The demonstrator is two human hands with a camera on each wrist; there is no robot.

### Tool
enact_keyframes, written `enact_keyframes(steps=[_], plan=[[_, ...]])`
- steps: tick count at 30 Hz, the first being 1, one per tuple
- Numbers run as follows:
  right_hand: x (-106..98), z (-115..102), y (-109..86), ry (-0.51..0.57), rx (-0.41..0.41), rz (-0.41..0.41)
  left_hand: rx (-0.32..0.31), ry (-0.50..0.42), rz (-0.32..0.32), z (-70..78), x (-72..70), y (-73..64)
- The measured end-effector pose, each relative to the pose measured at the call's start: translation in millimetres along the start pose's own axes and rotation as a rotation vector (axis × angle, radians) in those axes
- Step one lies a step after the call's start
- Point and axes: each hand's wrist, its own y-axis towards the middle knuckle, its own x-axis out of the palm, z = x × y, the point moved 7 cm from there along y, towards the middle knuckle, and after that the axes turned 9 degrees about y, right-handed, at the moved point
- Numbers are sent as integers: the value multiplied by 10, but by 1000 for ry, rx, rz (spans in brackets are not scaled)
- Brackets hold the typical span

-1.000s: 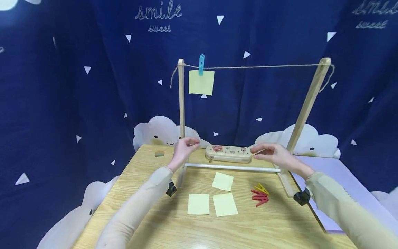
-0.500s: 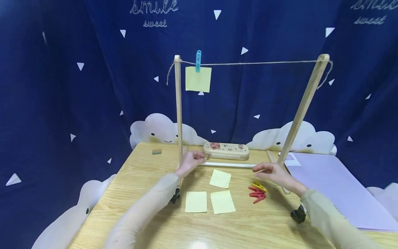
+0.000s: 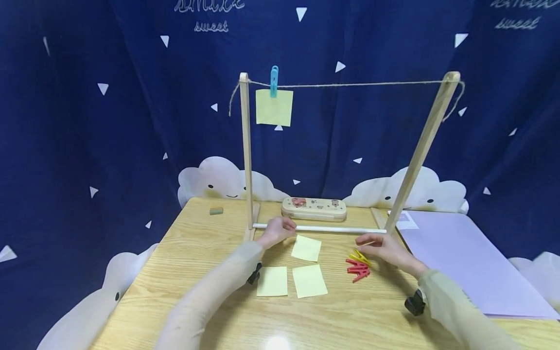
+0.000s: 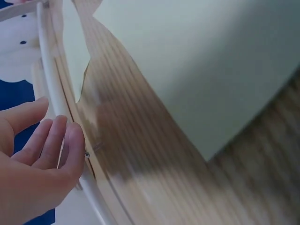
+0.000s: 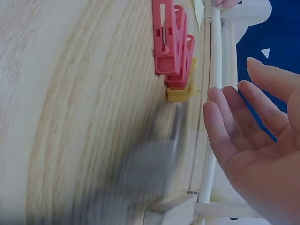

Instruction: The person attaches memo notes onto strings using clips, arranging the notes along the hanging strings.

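My left hand (image 3: 278,230) hovers just behind a pale yellow sticky note (image 3: 306,248), its fingers loosely bent and holding nothing. Two more notes lie nearer me, a left note (image 3: 272,281) and a right note (image 3: 309,281). My right hand (image 3: 385,249) is above and beside a yellow clothespin (image 3: 360,258) and red clothespins (image 5: 169,42); in the right wrist view its relaxed fingers (image 5: 218,126) are apart from them. On the string (image 3: 350,85) a blue clothespin (image 3: 274,80) clips another yellow note (image 3: 274,108).
The string is tied between a left wooden post (image 3: 246,150) and a leaning right post (image 3: 422,150). A white rod (image 3: 332,229) joins them low down. Behind it lies a pencil case (image 3: 314,209). A small block (image 3: 216,211) is at back left, a lilac board (image 3: 463,262) at right.
Both hands have come down and toward me, the left toward the back note, the right toward the clothespins. The head view has shifted slightly. The hanging note stays clipped.
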Motion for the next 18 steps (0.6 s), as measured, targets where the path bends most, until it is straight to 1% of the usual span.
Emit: enact_keyframes(steps=[2,6,13,18], plan=[[6,12,1,-1,1,-9,-11,12,-11,-15,40,23],[19,21,-4,-21,-1,-13,-36,50,-13,-24,97,47],[20,13,-12,-68,-5,-3,-21,208,31,67,147,31],[9,21,-14,-67,5,-11,-31,269,62,93,183,39]])
